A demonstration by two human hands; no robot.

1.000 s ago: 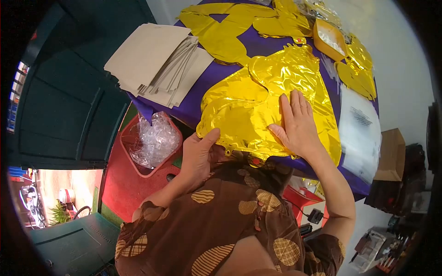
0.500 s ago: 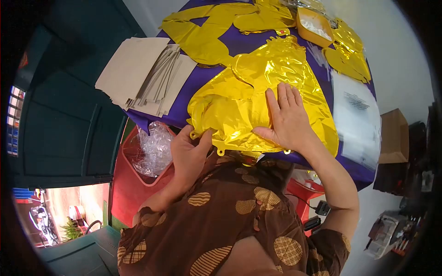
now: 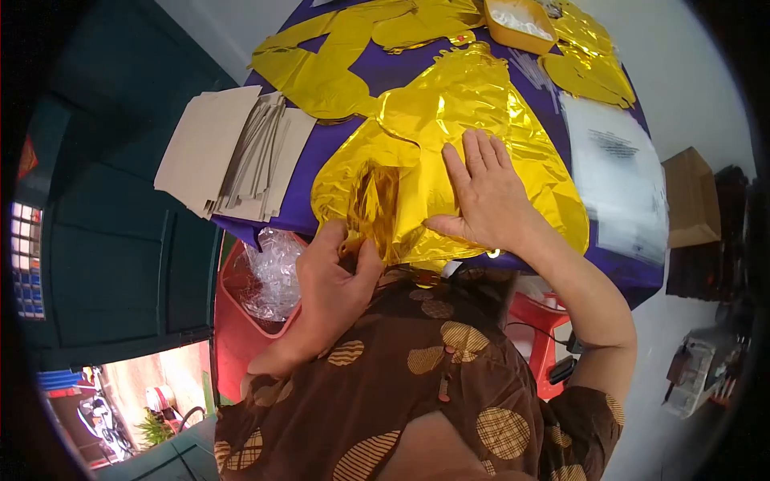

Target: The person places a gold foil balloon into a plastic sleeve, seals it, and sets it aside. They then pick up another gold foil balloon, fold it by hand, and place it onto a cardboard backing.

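Observation:
A large shiny gold foil sheet (image 3: 473,104), with small loops along its edges, lies on the purple-covered table (image 3: 301,180). At its lower left edge my left hand (image 3: 335,268) pinches the foil between thumb and fingers. The foil there is lifted and folded, with a dark, shadowed hollow beside the fingertips. My right hand (image 3: 488,196) rests flat on the middle of the foil, fingers spread, thumb pointing left. Part of the foil's near edge is hidden by my hands.
Cardboard sheets (image 3: 204,148) lie at the left, and more gold foil shapes (image 3: 321,76) at the back. A yellow tray (image 3: 521,36) holds white pieces. Clear plastic bags (image 3: 613,176) lie at the right. Below the left edge, a red bin (image 3: 233,276) holds crumpled plastic.
My left hand has raised and folded back the foil's lower left edge, opening a hollow. My right hand stays flat on the foil. The whole view has shifted slightly.

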